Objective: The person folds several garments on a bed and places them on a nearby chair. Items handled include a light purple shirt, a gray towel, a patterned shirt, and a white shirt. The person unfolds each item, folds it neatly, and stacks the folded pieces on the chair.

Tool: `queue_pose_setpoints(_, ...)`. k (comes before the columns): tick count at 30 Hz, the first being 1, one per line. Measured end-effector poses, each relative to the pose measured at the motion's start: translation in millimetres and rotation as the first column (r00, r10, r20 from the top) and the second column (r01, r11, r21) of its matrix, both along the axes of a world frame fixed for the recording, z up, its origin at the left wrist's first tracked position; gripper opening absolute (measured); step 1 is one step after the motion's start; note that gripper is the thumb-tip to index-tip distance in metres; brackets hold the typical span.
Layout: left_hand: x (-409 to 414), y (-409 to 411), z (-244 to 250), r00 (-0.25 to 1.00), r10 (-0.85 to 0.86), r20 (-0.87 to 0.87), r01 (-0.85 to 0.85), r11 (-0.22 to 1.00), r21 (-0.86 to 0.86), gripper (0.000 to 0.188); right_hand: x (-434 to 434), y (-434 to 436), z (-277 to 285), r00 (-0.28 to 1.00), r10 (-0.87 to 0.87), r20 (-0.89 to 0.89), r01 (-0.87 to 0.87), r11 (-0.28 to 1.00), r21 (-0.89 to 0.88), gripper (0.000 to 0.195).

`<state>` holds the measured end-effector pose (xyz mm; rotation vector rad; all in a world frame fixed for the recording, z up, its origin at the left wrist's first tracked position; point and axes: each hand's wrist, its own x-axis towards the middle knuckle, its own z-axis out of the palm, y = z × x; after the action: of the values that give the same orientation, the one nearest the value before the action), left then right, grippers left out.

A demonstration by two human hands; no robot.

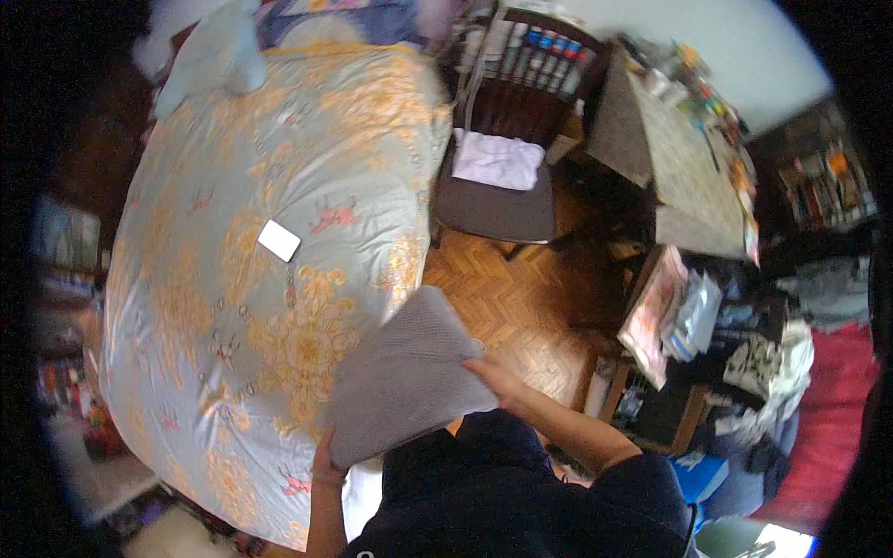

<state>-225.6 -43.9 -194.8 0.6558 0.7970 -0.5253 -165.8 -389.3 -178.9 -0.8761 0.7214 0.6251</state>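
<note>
A flat, grey, ribbed fabric piece (411, 380), either a folded cloth or a thin cushion, is held in front of my body. My left hand (329, 459) grips its lower left corner, the fingers partly hidden behind it. On the opposite side, my right hand (494, 381) holds the right edge. The piece tilts above the right side of the bed, overlapping the patterned bedspread (181, 335) in view. Farther up the bedspread lies a small white rectangular object (279, 240), whose kind I cannot tell.
A dark wooden chair (495, 213) with a folded white cloth (499, 160) on its seat stands right of the bed. Beyond are a cluttered desk (691, 167) and folded items in plastic (691, 314). Parquet floor (516, 300) shows between bed and desk. A light blue pillow-like item (213, 66) lies at the bed's head.
</note>
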Motion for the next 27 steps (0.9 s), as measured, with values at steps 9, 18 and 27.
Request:
queue_pose_setpoints(9,131.6,-227.6,-39.9,0.768,-0.638,-0.048,0.638,0.770,-0.014,0.034,-6.0,-244.4,11.3,0.969,-0.027,0.244,0.164,0.810,-0.563,0.037)
queue_pose_setpoints(18,169.7,-291.8,16.7,0.926,-0.378,0.026,0.374,0.923,0.085,0.045,224.8,-313.4,-5.2,0.739,0.584,0.336,-0.343,0.756,-0.558,0.048)
queue_pose_setpoints(27,195.0,-416.8,-96.1,0.935,-0.346,-0.075,0.345,0.938,-0.034,0.051,405.6,-333.1,-87.7,0.306,0.922,0.235,-0.496,0.366,-0.787,0.052)
